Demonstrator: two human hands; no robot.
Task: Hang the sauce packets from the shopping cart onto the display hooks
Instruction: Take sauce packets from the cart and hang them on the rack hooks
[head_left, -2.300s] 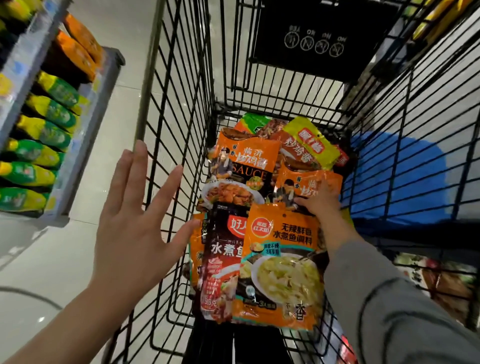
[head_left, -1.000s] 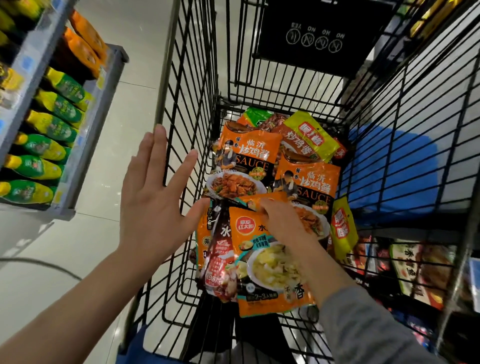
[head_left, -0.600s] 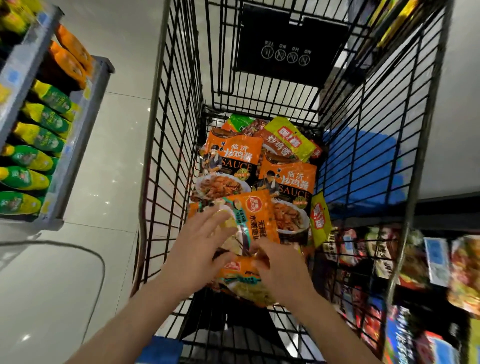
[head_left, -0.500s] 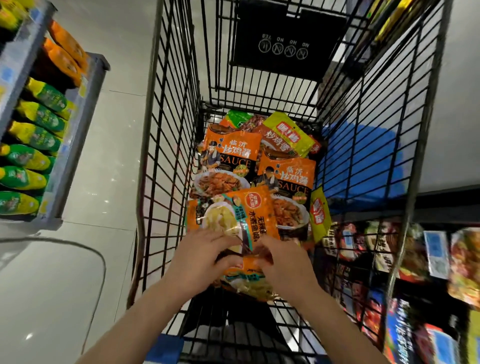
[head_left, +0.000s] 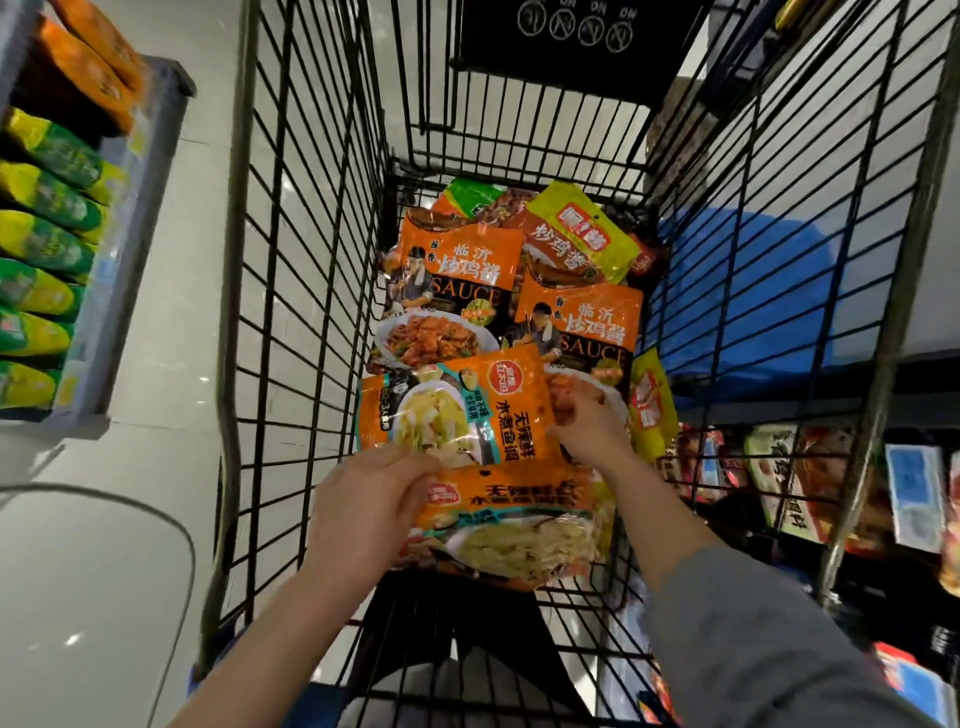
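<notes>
Inside the black wire shopping cart (head_left: 291, 322) lie several sauce packets. An orange fish-seasoning packet (head_left: 457, 410) is lifted and turned sideways. My left hand (head_left: 369, 509) pinches its lower edge and my right hand (head_left: 587, 426) grips its right edge. A second orange packet of the same kind (head_left: 514, 525) lies just under it, nearer me. Two orange SAUCE packets (head_left: 457, 280) (head_left: 587, 322) and a yellow-green packet (head_left: 582, 234) lie farther back. No display hooks are in view.
A shelf of green and yellow bottles (head_left: 36, 249) stands on the left across the tiled floor (head_left: 171, 291). Packaged goods (head_left: 810, 478) fill a shelf on the right behind the cart's side. A blue object (head_left: 737, 291) shows through the cart's right wall.
My left hand came from outside the cart to the packets. Both hands now hold one orange packet, which has turned sideways and risen off the one beneath.
</notes>
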